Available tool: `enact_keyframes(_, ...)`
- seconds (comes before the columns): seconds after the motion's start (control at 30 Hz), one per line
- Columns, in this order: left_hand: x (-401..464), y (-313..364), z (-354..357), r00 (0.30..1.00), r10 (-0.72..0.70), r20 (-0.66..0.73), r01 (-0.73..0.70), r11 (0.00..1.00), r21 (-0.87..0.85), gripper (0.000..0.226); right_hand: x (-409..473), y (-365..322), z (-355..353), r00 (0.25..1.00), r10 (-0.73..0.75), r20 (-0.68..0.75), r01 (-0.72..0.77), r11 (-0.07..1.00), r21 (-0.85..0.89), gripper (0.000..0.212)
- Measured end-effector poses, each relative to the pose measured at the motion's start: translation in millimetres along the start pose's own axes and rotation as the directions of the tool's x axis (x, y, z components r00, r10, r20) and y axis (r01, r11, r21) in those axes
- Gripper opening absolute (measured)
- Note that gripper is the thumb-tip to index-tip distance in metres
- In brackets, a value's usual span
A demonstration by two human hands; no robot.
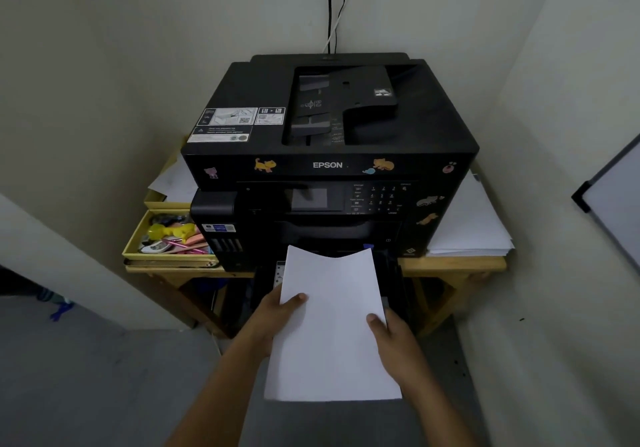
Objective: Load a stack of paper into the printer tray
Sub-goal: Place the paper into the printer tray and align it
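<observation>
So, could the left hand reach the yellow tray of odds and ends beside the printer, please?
Probably not right now: the left hand is gripping the paper stack together with the right hand. The yellow tray itself lies open, nothing covering it.

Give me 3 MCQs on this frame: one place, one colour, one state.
1. Where is the yellow box?
A. left of the printer
B. on top of it
C. on the floor

2. What colour is the printer?
A. white
B. black
C. grey

3. How is the paper held?
A. left hand only
B. lying unheld in the tray
C. both hands, one per side

Answers:
1 A: it sits on the table at the printer's left.
2 B: the body is black.
3 C: the left hand and right hand each have a grip on a side edge.
</observation>
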State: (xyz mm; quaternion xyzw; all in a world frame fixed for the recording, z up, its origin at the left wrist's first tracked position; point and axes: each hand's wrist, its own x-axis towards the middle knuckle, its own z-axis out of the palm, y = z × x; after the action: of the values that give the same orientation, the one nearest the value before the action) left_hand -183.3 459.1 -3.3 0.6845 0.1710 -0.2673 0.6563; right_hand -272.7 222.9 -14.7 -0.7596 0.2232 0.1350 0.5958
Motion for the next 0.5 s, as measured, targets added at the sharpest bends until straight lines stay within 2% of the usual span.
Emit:
enact_keyframes(0.17, 11, 3, 10, 0.998, 0.029, -0.053, -0.023, 0.994, 0.104, 0.040, 16, -5, -6, 1.000, -0.025, 0.000, 0.025, 0.999, -0.046, 0.044)
enact_keyframes(0.27, 21, 5, 12, 0.995, 0.020, -0.101, -0.003, 0.986, 0.165, 0.049, 23, -9, -11, 1.000, 0.006, 0.013, -0.006, 0.999, -0.031, 0.042)
enact_keyframes(0.5, 49, 3, 6, 0.988, 0.009, -0.157, 0.036, 0.958, 0.284, 0.060, 33, -16, -20, 0.994, 0.104, 0.035, -0.107, 0.992, 0.069, 0.025)
